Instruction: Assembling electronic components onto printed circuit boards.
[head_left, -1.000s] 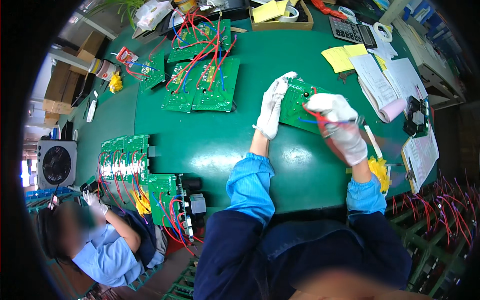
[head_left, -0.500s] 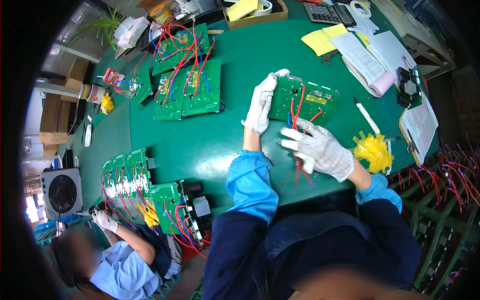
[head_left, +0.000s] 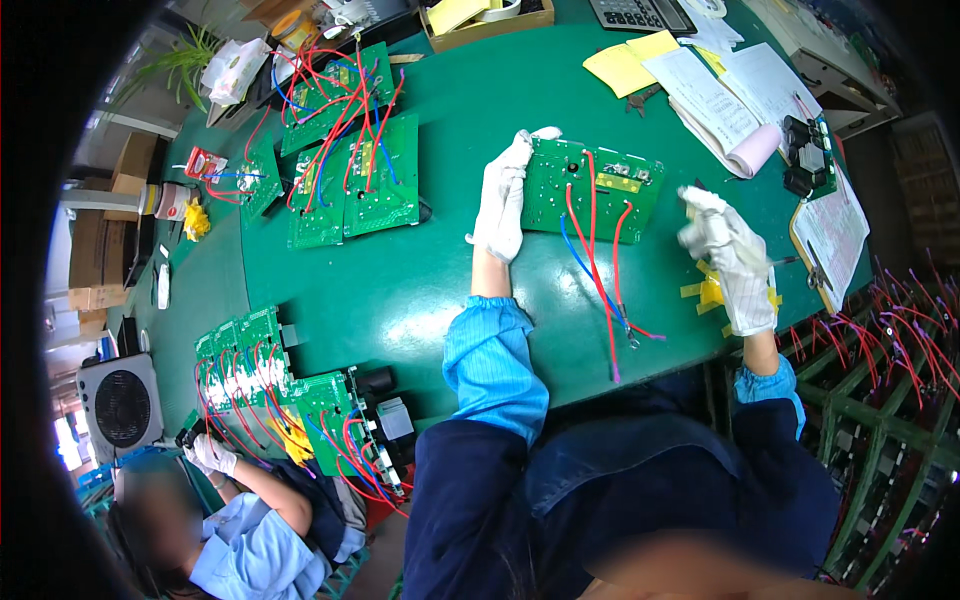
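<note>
With wires (head_left: 594, 230) toward the surface's front edge (head_left: 680, 354), our left fingers (head_left: 516, 153) clamp the board (head_left: 590, 190), maybe for steadiness; right fingers (head_left: 703, 200), we can't tell.

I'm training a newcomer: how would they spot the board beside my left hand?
On the green table, find your gloved left hand. The circuit board just right of it trails red and blue wires; unlike the boards farther left, it has that hand on it.
</note>
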